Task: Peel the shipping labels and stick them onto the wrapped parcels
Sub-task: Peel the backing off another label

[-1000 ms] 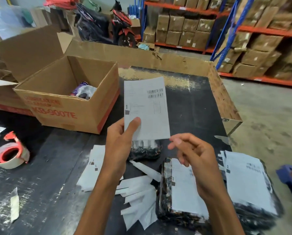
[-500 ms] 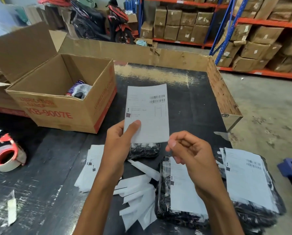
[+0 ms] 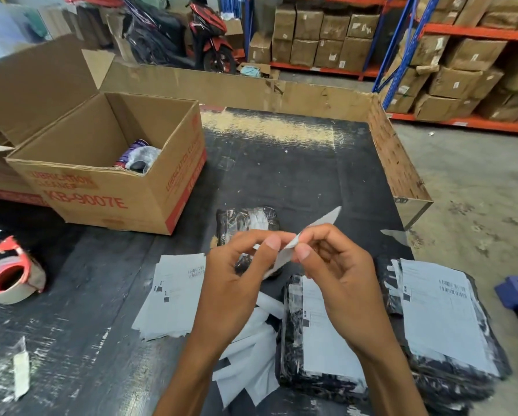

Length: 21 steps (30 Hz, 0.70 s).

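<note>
Two black plastic-wrapped parcels (image 3: 293,364) right of the brown cardboard box (image 3: 101,181) wear labels; a third parcel (image 3: 245,220), nearer the box, looks bare. Above it, the left hand (image 3: 230,283) and right hand (image 3: 339,280) pinch a white paper label (image 3: 324,219).

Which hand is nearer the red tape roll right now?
Left. The left hand sits to the right of the tape roll; the right hand is farther right, both pinching one shipping label.

Label stack (image 3: 170,298) left of parcels (image 3: 321,334)
</note>
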Each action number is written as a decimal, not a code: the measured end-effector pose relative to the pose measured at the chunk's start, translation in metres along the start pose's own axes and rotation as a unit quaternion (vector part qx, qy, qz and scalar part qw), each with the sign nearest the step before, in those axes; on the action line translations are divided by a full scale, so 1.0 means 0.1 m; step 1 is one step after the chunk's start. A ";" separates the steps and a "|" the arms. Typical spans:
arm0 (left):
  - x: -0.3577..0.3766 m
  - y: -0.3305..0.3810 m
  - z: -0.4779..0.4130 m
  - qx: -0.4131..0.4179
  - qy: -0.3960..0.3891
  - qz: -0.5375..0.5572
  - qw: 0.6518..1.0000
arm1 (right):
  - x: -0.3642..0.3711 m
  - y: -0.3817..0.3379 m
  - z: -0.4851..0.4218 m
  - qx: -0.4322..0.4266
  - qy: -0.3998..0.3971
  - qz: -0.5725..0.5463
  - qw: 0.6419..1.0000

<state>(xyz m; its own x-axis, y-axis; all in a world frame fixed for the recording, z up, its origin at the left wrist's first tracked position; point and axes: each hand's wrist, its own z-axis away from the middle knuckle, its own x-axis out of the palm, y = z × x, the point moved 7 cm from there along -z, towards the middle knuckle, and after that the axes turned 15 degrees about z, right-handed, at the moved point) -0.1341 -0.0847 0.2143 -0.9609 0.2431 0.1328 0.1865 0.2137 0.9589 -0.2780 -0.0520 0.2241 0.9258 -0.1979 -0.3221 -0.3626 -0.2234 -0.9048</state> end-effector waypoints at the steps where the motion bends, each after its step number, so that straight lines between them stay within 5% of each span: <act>1: 0.01 0.02 0.02 0.004 0.000 -0.005 1.000 | -0.01 -0.01 0.01 -0.008 0.018 0.040 0.999; 5: -0.01 0.01 0.05 0.017 -0.001 -0.022 1.000 | -0.06 -0.11 0.03 -0.060 0.087 0.190 0.976; 13: -0.07 0.04 0.05 0.000 0.030 0.017 0.999 | 0.01 -0.19 0.06 -0.103 0.069 0.255 0.959; 16: -0.10 -0.11 0.02 -0.048 0.047 0.088 0.994 | 0.06 -0.11 0.07 -0.085 0.056 0.204 0.974; 21: -0.27 -0.57 -0.06 -0.171 0.113 0.187 0.961 | 0.10 0.28 0.07 0.051 0.020 -0.038 0.998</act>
<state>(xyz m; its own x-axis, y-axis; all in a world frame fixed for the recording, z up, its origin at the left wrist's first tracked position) -0.1204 -0.1092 0.1580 -0.8665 0.0230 0.4986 0.4868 -0.1820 0.8544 -0.2781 -0.0531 0.1939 0.9446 -0.2228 -0.2409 -0.2758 -0.1414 -0.9507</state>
